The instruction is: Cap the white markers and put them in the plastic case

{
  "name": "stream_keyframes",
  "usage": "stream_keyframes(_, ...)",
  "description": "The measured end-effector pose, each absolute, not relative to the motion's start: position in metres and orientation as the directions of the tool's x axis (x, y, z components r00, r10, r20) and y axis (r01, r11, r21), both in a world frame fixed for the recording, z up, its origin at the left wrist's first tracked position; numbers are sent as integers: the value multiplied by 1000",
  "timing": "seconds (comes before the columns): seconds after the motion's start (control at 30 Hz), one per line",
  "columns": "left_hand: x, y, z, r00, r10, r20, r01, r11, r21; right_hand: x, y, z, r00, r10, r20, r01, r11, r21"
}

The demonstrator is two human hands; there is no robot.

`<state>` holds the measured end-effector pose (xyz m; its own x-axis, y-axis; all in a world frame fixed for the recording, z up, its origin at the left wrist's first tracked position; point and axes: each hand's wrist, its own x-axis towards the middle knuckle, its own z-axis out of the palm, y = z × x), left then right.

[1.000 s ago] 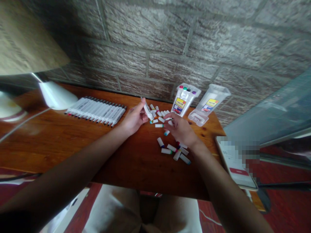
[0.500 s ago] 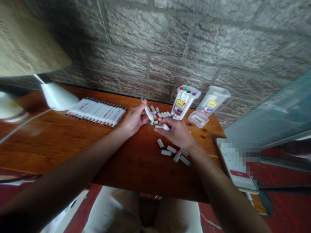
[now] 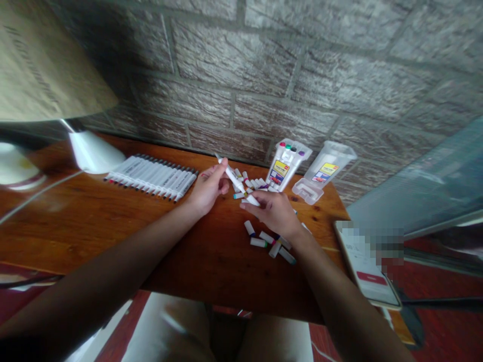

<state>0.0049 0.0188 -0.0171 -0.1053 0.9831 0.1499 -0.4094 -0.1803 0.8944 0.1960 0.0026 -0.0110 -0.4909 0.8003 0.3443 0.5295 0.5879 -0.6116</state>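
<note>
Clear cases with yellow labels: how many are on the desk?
2: the left case holds markers, near the wall; the right case is open, just beside it.

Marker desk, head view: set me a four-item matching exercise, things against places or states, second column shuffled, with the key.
1. left hand
2. marker row
3. filled marker case
4. tablet

A. by the right edge of the desk
B. side by side near the lamp base
C. gripping a white marker
D. coloured ends showing at its top

Pairs: 1-C; 2-B; 3-D; 4-A
</note>
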Motion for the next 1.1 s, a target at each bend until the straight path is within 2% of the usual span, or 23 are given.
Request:
stream_keyframes(0.33, 3, 20, -23, -123, 968, 220, -315, -248, 916, 194, -1, -9, -456, 808, 374, 517, 582, -628)
stream_keyframes(0.63, 4, 20, -23, -131, 966, 221, -336, -253, 907, 195, -1, -8, -438, 815, 380, 539, 577, -614)
stream_keyframes(1.1, 7, 16, -27, 96, 974, 206, -336, -163, 928, 196, 3, -10, -394, 832, 390, 562, 554, -615)
